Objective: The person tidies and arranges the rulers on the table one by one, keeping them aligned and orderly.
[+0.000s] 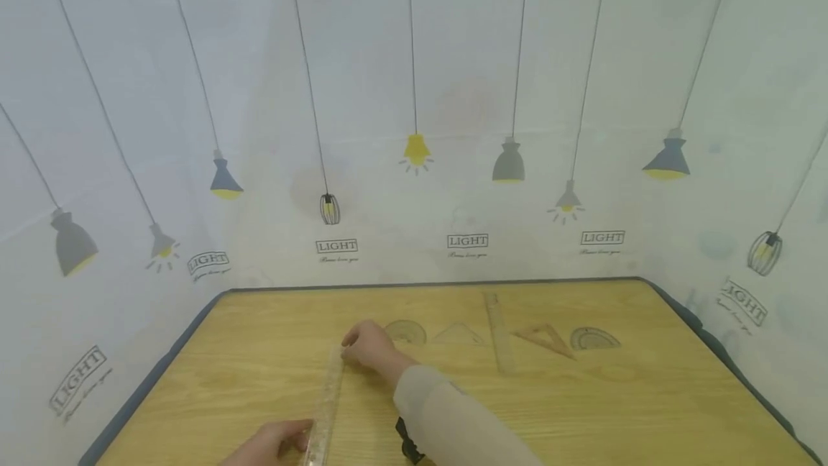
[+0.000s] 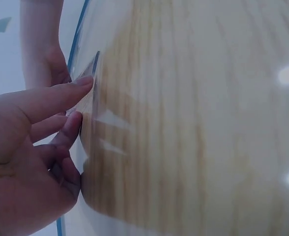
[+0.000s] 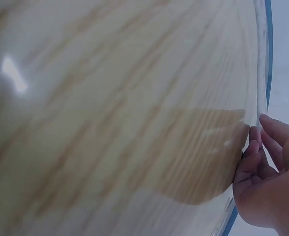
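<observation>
A long clear ruler [image 1: 328, 390] is stretched out lengthwise at the left of centre, with a hand at each part of it. My right hand [image 1: 373, 345] pinches its far end. Nearer to me, my left hand [image 1: 274, 444] grips the ruler by its left edge, close to the near end. The left wrist view shows the thumb and fingers of the left hand [image 2: 41, 128] on the ruler [image 2: 96, 73], just above the tabletop. In the right wrist view, the curled fingers of the right hand [image 3: 267, 172] are low over the wood; the ruler is hard to make out there.
Right of my right hand lie a round-edged protractor [image 1: 407, 331], a clear set square [image 1: 459, 334], a second ruler [image 1: 499, 336], an orange-tinted set square [image 1: 548, 339] and another protractor [image 1: 594, 338]. The wooden table [image 1: 621, 408] has a dark edge against a lamp-patterned curtain [image 1: 466, 193].
</observation>
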The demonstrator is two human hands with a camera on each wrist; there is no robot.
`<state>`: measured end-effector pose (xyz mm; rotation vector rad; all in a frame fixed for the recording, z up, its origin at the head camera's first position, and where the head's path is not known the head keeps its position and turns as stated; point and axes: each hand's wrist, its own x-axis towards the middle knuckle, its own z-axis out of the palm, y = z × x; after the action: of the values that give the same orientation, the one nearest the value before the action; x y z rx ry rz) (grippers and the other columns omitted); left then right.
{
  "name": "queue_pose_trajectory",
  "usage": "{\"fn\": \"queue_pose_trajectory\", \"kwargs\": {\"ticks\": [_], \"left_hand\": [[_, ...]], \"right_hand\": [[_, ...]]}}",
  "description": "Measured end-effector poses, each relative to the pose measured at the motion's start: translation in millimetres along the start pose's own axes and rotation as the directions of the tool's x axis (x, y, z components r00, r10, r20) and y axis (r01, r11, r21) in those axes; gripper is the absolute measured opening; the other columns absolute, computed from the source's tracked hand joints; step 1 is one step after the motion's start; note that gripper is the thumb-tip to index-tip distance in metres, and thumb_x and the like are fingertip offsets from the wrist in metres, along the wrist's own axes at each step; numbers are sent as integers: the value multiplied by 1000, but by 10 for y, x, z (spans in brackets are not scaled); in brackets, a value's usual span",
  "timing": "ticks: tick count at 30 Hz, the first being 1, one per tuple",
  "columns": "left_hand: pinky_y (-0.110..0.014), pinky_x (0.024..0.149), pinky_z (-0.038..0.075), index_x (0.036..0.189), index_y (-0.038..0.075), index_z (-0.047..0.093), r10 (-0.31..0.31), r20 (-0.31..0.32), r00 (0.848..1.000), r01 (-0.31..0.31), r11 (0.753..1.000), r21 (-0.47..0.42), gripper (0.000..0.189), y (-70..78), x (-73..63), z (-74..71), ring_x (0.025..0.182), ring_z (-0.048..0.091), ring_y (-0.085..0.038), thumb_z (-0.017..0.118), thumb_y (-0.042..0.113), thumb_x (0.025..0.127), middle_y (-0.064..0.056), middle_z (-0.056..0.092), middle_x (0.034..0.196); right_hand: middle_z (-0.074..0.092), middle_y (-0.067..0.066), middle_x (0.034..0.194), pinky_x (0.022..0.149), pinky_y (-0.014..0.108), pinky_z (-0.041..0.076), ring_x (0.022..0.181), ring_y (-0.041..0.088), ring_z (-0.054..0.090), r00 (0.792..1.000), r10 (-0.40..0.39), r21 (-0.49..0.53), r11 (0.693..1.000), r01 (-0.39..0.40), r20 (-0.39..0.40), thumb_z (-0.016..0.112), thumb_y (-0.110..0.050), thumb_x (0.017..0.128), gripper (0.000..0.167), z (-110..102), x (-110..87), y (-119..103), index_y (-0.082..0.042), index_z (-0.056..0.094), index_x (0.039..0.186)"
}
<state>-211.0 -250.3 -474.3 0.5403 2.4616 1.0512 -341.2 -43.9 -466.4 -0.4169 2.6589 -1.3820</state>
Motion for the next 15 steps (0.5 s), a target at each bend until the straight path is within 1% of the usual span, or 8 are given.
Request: {"fn": "queue_pose_trajectory", "kwargs": {"ticks": [2,4,6,7,11,12,13,15], "left_hand": [[-68,93,36,129,-19,47,20,-17,1000,-20,1000,21,76,-14,-3,12,109,55,-40,83,25,78,-5,63,104],[-70,92,35,130,-20,46,43,-25,999,-43,999,22,79,-18,-13,18,107,54,-40,84,26,78,-4,61,103],[-66,92,38,130,-20,44,51,-26,998,-50,997,51,82,-31,-13,25,105,54,-32,84,28,78,0,58,100],[-65,93,38,130,-21,43,50,-23,998,-49,998,44,83,-35,-12,27,103,54,-30,84,28,78,0,58,99],[-65,94,38,133,-18,44,-12,-28,1000,12,1000,27,89,-41,-9,33,105,54,-29,86,34,73,2,57,100],[-64,95,38,133,-17,44,-33,-31,999,34,999,25,91,-42,-9,34,107,53,-30,87,36,72,3,57,101],[-68,94,35,134,-16,45,-50,-34,998,51,999,0,93,-32,-17,34,108,53,-33,88,36,70,1,57,102],[-68,94,35,134,-15,45,-70,-38,997,71,998,2,94,-19,-32,31,110,52,-35,88,37,68,1,58,103]], "right_hand": [[64,-1,82,65,30,51,73,14,57,1000,-7,-22,1000,7,2,77,-9,83,8,2,-7,0,-6,73,90],[64,-2,82,66,31,51,74,15,58,1000,-12,-36,999,13,5,77,-10,83,9,3,-9,0,-7,73,90],[65,-2,82,69,32,52,75,15,59,1000,-11,-48,999,11,6,77,-9,82,9,7,-3,1,-7,74,90],[65,-2,82,70,32,52,76,15,59,1000,-4,-51,999,4,9,77,-9,82,9,10,1,-1,-7,74,91],[65,-2,84,73,34,52,78,17,60,1000,11,-76,997,-10,12,77,-9,81,11,18,13,-5,-8,73,91],[65,-2,84,73,34,52,78,17,59,1000,10,-80,997,-9,11,77,-10,81,11,20,15,-5,-8,73,91],[65,-2,84,73,34,52,78,16,59,1000,12,-82,997,-11,13,77,-10,81,11,23,17,-6,-8,74,92],[65,-1,84,71,33,52,77,16,59,1000,6,-72,997,-5,17,77,-10,81,13,28,14,-7,-8,74,94]]}}
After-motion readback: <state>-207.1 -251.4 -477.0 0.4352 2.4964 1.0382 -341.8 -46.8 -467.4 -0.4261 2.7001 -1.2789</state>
